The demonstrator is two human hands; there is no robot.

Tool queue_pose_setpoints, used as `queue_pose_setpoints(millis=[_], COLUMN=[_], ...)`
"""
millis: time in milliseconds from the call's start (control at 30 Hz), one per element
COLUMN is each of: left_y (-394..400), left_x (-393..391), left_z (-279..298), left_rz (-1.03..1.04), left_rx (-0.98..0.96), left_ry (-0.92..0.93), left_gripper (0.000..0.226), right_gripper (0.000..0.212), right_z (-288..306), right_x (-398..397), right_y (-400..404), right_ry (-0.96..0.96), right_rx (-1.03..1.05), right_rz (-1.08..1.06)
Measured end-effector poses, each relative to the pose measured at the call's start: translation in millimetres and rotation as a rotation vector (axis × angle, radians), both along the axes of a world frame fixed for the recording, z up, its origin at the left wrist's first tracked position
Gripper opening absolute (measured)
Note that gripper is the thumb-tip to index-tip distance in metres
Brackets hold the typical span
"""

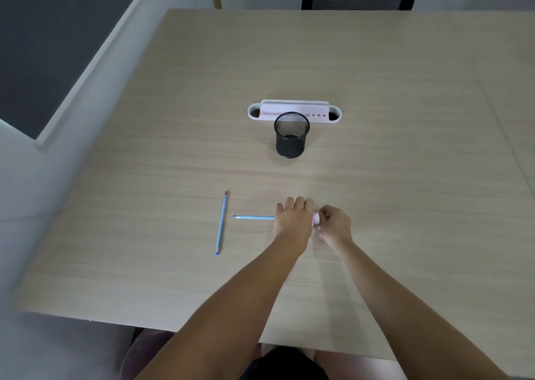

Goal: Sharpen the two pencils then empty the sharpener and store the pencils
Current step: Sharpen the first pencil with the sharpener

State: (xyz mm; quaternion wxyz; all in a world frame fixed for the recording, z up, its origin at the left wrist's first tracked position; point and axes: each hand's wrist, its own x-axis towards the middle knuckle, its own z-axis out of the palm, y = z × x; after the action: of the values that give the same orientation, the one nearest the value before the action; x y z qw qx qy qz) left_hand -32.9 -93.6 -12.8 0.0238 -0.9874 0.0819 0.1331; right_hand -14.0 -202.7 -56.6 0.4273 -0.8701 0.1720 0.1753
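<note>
I am watching both hands working together just above the bench (376,177). My left hand (292,223) is closing around the blue pencil (253,217), whose free end with the eraser is sticking out to the left of that hand. My right hand (335,225) is pinching the small pink sharpener (316,218) between its fingertips, right where the two hands are meeting. The pencil's working end is hidden behind the left hand, so I cannot tell how deep it is sitting in the sharpener, but I am judging that this pencil is being sharpened now.

The second pencil (221,223) is lying loose on the bench, well to the left of the left hand, running roughly away from me, with a reddish tip at its far end. I cannot tell from here whether that one is already sharp.

Beyond both hands, well apart from them, the black mesh cup (291,136) is standing upright and looking empty of pencils, and just behind it the white desk organiser (294,110) is sitting with open slots at either end.

So I am reading the task as being in its early part: one pencil in hand, the other possibly waiting, the sharpener not yet emptied, and neither pencil stored.
</note>
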Motion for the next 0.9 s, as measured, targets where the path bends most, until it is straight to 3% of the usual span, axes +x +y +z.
queue_pose_setpoints(millis=[200,400,500,633,767,900], left_y=[-2.2,-6.6,-7.0,-4.8,-5.1,-6.1], left_x=[2.3,2.2,0.8,2.3,1.8,0.3], left_z=[-0.9,-0.1,0.0,1.6,0.6,1.2], left_rz=[-0.011,0.039,0.053,0.034,0.03,0.039], left_rx=[0.019,0.003,-0.02,-0.004,-0.011,-0.052], left_ry=[-0.013,-0.004,0.009,-0.011,-0.018,-0.014], left_gripper=[0.056,0.055,0.054,0.054,0.051,0.051], right_gripper=[0.029,0.037,0.02,0.023,0.032,0.035], right_z=[33.2,43.5,20.1,3.7,26.8,48.0], right_x=[-61.0,-1.1,15.1,-17.0,-58.3,-34.9], right_y=[-11.6,-3.8,2.8,1.5,-11.9,-16.5], right_ry=[0.024,-0.2,-0.062,-0.011,0.011,-0.092], right_rx=[0.142,0.102,0.101,0.041,0.153,0.201], right_rz=[0.101,-0.018,-0.079,-0.026,0.079,0.101])
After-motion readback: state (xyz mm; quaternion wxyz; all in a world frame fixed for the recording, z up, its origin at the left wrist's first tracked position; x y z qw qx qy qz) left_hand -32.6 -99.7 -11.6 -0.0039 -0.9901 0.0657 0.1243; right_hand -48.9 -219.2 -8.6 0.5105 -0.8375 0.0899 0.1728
